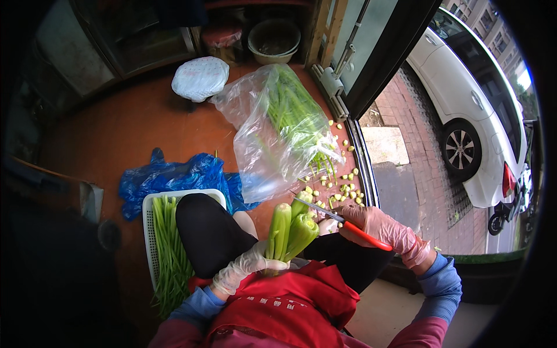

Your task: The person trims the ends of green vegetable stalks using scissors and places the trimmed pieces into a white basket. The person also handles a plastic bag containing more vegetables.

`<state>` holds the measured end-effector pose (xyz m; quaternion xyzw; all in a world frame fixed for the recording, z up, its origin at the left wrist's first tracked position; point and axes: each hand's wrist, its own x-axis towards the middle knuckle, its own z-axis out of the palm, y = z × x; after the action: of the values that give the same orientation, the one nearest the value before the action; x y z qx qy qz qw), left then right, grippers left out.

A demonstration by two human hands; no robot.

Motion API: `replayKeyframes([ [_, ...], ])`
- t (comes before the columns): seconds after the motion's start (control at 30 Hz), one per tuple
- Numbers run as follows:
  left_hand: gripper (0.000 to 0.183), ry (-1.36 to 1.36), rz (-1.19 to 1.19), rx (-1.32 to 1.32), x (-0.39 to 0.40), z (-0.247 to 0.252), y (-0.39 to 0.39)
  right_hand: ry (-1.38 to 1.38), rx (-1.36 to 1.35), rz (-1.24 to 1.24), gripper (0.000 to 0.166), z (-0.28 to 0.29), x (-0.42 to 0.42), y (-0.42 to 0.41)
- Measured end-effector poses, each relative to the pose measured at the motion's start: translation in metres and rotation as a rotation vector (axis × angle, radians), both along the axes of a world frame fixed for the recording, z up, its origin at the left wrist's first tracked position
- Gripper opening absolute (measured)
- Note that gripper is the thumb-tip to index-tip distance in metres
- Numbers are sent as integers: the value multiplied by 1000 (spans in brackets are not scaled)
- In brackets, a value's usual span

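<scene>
My left hand [252,265], in a thin translucent glove, grips several thick green celery-like stalks [280,230] upright over my lap, their pale base ends up. One of these ends [300,202] has the blades of red-handled scissors [363,236] at it. Whether the blades touch it or only cross in front, I cannot tell. The scissors are in my right hand [367,224], also gloved, with most of its fingers hidden. Beyond the hands, pale cut-off ends [346,188] lie scattered on the red-brown floor.
Left of my knee stands a white plastic basket [149,243] of long green stalks [169,261]. A blue plastic bag [174,176] lies behind it. Ahead are a clear bag [256,161] of greens, a plastic-covered stool [201,78] and a basin [274,41]. A door track [367,169] edges the right.
</scene>
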<state>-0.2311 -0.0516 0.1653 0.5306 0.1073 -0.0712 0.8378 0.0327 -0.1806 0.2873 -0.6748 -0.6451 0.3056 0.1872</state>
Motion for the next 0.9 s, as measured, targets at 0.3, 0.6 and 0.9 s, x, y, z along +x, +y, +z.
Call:
replayKeyframes([
  [0.3,25,-24,178,83,14,14,-13,-282,-48,-47,37,3,9,-18],
  [0.6,41,66,541,425,21,-19,-27,-403,-9,58,46,40,-8,-3],
  [0.9,39,142,539,774,24,-16,-41,-425,-72,138,45,50,-14,14],
])
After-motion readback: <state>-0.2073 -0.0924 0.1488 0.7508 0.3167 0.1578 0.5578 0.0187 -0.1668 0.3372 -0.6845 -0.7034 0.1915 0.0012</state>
